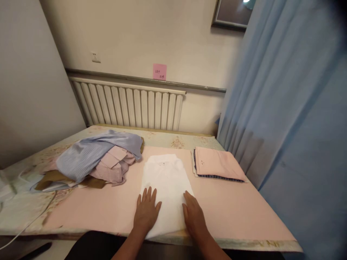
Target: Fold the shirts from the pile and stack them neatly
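A white shirt [169,180] lies folded into a long panel on the pink cloth [222,213], its collar towards the wall. My left hand [148,209] rests flat on the shirt's left edge near the front, fingers spread. On the opposite edge lies my right hand [193,215], fingers stretched out and thumb slightly apart. Neither hand grips anything. The underside of the shirt is hidden.
A heap of loose clothes [100,155], striped blue on top, lies to the left. Folded garments [217,162] are stacked at the right. A radiator [130,103] stands behind the bed, a blue curtain [282,126] hangs at the right, and a white cable [32,224] runs front left.
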Demonstrator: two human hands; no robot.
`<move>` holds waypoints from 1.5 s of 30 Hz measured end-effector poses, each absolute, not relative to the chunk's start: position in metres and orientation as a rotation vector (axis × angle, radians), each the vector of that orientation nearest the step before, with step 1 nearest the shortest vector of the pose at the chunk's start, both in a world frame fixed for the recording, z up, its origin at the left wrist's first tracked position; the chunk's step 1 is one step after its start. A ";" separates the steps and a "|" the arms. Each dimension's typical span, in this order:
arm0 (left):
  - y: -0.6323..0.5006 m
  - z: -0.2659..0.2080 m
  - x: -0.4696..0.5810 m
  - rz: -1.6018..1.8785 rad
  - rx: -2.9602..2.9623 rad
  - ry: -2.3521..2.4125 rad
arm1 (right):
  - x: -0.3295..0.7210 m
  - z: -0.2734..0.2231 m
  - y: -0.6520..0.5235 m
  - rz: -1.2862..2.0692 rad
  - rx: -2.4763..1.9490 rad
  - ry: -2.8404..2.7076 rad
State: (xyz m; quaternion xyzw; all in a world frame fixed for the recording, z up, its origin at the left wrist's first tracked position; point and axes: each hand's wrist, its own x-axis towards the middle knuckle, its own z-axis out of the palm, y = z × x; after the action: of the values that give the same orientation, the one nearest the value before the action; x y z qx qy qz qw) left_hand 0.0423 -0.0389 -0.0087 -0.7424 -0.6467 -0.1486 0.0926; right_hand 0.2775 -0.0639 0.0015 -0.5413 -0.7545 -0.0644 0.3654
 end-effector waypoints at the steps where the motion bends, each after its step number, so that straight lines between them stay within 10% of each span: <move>1: -0.039 -0.009 0.042 -0.444 -2.202 -1.913 | 0.268 0.001 -0.059 -0.174 -1.357 -1.989; 45: -0.034 -0.016 0.096 -0.500 -2.345 -1.613 | 0.282 -0.023 -0.027 -0.187 -1.440 -2.170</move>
State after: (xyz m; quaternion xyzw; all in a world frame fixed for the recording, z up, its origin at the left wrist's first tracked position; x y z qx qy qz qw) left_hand 0.0961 -0.0338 -0.0160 -0.8050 -0.5538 -0.1718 0.1255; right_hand 0.2821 -0.0270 -0.0229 -0.5323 -0.8019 -0.0692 0.2623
